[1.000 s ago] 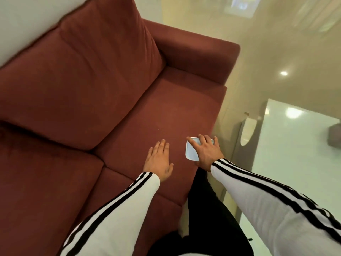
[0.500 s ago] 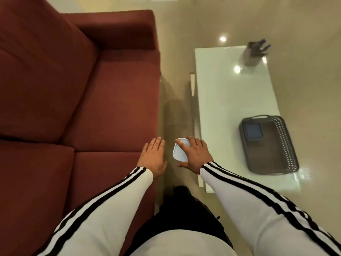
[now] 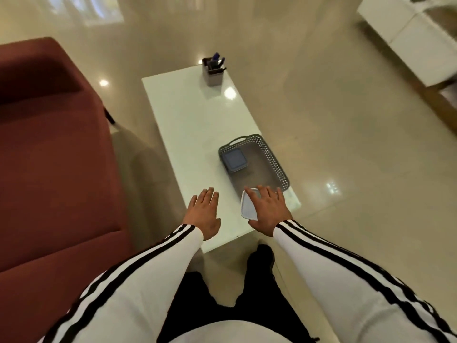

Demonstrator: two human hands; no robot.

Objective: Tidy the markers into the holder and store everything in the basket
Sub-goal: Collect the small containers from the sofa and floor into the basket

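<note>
My right hand grips a small white lidded box from above, just over the near end of the white table, close to the near rim of the grey perforated basket. A grey-blue square box lies in the basket's far left corner. At the table's far end stands the grey holder with dark markers sticking out of it. My left hand hovers flat and empty over the table's near left part.
A dark red sofa fills the left side, with a narrow gap of glossy beige floor between it and the table. A white low cabinet stands at the far right. My dark trousers show below.
My view has swung from the sofa to the table. Both hands moved right with it, and the white box in my right hand came from the sofa seat to the basket's near edge.
</note>
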